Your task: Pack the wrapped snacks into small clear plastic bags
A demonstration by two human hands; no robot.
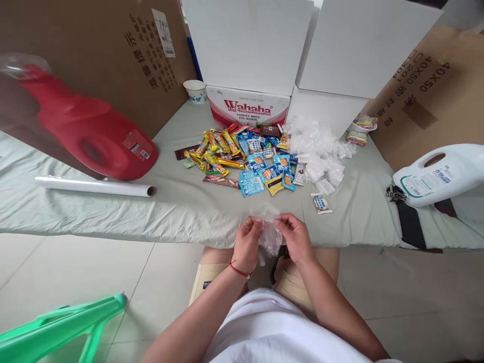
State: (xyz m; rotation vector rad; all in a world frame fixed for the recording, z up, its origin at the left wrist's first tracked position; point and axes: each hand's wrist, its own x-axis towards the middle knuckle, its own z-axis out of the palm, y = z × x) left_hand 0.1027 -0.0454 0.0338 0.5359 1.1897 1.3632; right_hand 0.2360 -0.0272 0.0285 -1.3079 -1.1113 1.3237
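Both hands hold a small clear bag (270, 236) at the near edge of the table (181, 206), just over the person's lap. The bag is thin, see-through plastic, crumpled and glossy, its top held up between the hands and its body hanging down; whether anything is inside it I cannot tell. The left hand (247, 243), with a red cord at the wrist, has its grip pinching the bag's left edge. The right hand (297, 237) has its grip pinching the right edge, fingers curled in.

Farther back on the table lies a heap of snack packs (242, 156) in yellow, blue and brown wrappers. To its right sits a pile of more clear bags (317, 151). One single snack (321, 203) lies apart, near the right hand.
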